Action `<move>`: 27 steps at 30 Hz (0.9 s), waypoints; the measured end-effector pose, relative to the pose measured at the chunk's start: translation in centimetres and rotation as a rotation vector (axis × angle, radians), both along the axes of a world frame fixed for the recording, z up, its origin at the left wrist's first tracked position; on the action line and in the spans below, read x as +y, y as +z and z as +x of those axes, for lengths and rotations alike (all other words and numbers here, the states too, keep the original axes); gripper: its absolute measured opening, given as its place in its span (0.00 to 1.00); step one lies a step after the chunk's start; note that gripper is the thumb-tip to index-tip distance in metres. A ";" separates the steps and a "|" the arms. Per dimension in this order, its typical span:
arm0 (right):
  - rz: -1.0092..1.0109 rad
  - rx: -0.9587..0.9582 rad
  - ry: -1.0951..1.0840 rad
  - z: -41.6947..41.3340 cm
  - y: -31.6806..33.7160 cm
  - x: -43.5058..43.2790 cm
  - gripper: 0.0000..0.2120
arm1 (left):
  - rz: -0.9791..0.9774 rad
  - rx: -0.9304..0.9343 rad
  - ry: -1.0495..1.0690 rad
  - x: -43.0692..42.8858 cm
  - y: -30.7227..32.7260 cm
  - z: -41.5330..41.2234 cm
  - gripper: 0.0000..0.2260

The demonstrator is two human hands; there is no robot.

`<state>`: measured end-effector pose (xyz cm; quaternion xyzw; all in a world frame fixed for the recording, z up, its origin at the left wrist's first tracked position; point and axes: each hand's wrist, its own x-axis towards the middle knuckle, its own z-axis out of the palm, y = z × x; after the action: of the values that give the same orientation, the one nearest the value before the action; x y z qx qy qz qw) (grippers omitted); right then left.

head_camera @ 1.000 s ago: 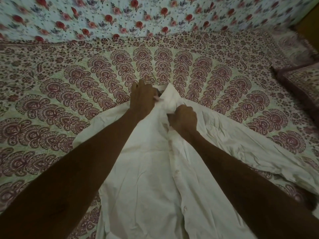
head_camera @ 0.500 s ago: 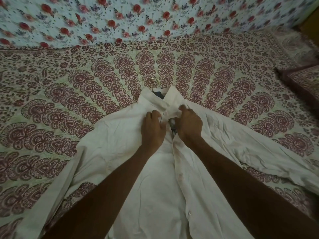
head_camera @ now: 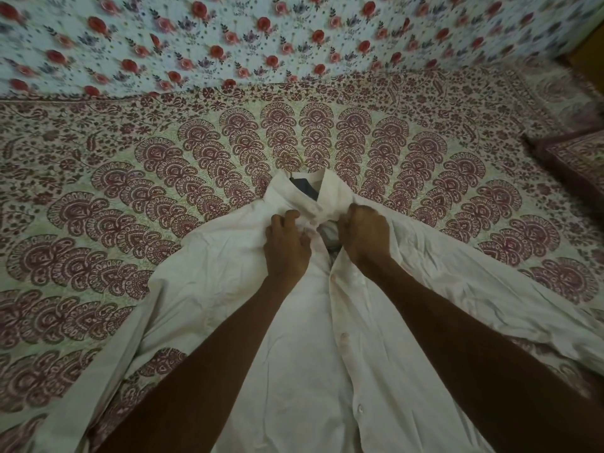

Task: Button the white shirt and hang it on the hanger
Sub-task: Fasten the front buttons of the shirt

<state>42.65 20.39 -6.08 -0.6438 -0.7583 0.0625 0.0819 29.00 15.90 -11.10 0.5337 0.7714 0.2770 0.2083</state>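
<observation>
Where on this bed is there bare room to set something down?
Bare bedspread lies left of the white shirt up to the floral wall, and right between its sleeve and the pillow. Crowded: the collar, where left hand and right hand grip fabric below the hanger hook.

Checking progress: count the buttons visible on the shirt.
2, both on the shirt placket: one button midway down, one lower. More may hide under the left hand or right hand.

Shirt point(head_camera: 228, 289) lying spread on the bedspread point(head_camera: 130, 191) under both hands, left hand point(head_camera: 286, 248) and right hand point(head_camera: 364, 235) gripping it side by side, hanger point(head_camera: 287, 160) poking out beyond them, cushion point(head_camera: 578, 158) lying far off the right hand's side, wall cloth point(head_camera: 228, 34) hanging behind everything.
</observation>
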 end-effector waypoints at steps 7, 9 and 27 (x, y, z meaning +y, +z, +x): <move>-0.093 0.405 -0.442 1.8 -1.5 -0.3 0.14 | -0.009 0.065 0.042 -0.4 -0.2 0.4 0.15; -0.166 0.538 -0.370 1.5 -1.7 -0.5 0.15 | -0.002 0.030 0.062 -0.6 0.1 0.7 0.13; -0.420 0.725 -0.394 -0.3 -2.9 -3.4 0.10 | 0.018 -0.049 -0.067 -3.1 0.5 2.0 0.06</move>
<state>42.34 16.99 -8.95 -0.7148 -0.5149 0.4191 0.2198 31.05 12.84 -10.57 0.5541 0.7453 0.2898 0.2312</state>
